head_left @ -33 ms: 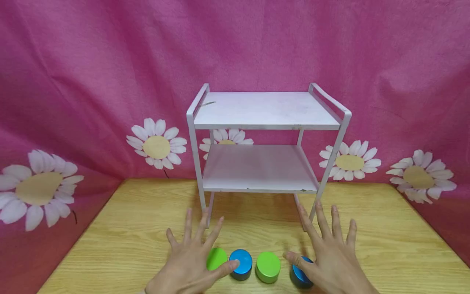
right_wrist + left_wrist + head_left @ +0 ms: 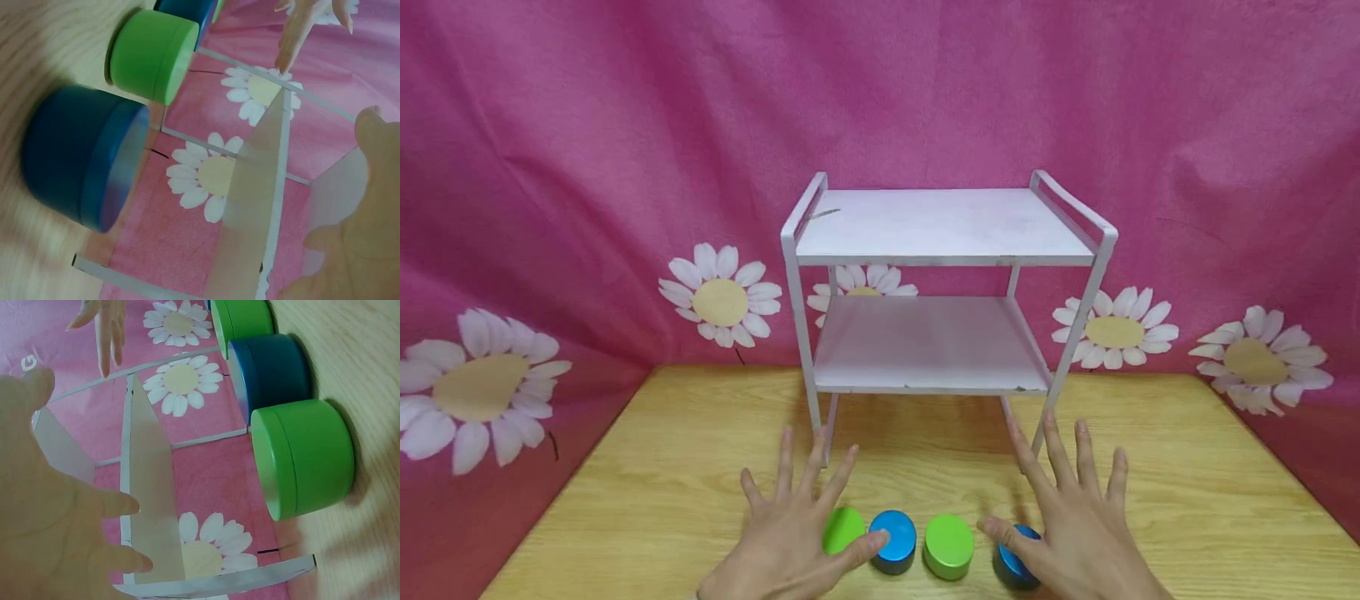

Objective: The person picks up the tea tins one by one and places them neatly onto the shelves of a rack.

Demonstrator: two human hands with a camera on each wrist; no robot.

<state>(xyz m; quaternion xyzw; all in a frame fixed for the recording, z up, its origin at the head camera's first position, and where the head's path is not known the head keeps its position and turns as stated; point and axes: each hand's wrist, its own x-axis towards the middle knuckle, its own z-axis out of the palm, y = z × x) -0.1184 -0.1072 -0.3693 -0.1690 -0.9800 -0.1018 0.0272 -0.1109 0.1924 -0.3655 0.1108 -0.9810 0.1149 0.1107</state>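
Observation:
Four would exceed a plain count, so several round lidded tins stand in a row along the table's near side. From left to right they are a green tin [image 2: 842, 528], a blue tin [image 2: 893, 557], another green tin [image 2: 948, 546] and a darker blue tin [image 2: 1011, 571]. My left hand [image 2: 790, 533], fingers spread, partly covers the leftmost tin, its thumb overlapping the first blue one. Fingers spread too, my right hand [image 2: 1082, 533] overlaps the rightmost tin. Both wrist views show the palms apart from the tins, holding nothing.
A white two-tier shelf [image 2: 932, 342] stands on the wooden table [image 2: 700, 450] behind the tins, its legs just beyond my fingertips. Pink cloth [image 2: 925, 92] with daisy prints hangs at the back and both sides.

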